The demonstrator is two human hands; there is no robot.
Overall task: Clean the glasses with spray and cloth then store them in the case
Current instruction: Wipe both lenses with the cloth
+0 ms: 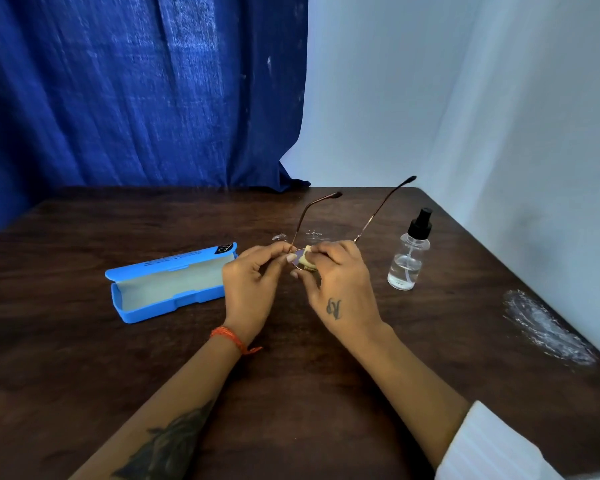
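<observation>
One pair of thin, metal-framed glasses [326, 233] is held above the dark wooden surface [291, 393], left hand [253, 285] pinching the frame, right hand [336, 282] pressing one folded pale cloth [305, 259] on a lens. One open blue plastic case [167, 282] lies left; one clear spray bottle [409, 254] stands right.

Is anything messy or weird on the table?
Yes. A crumpled clear plastic wrapper lies near the table's right edge, and smaller clear scraps sit behind the hands. Nothing looks spilled or broken.
</observation>
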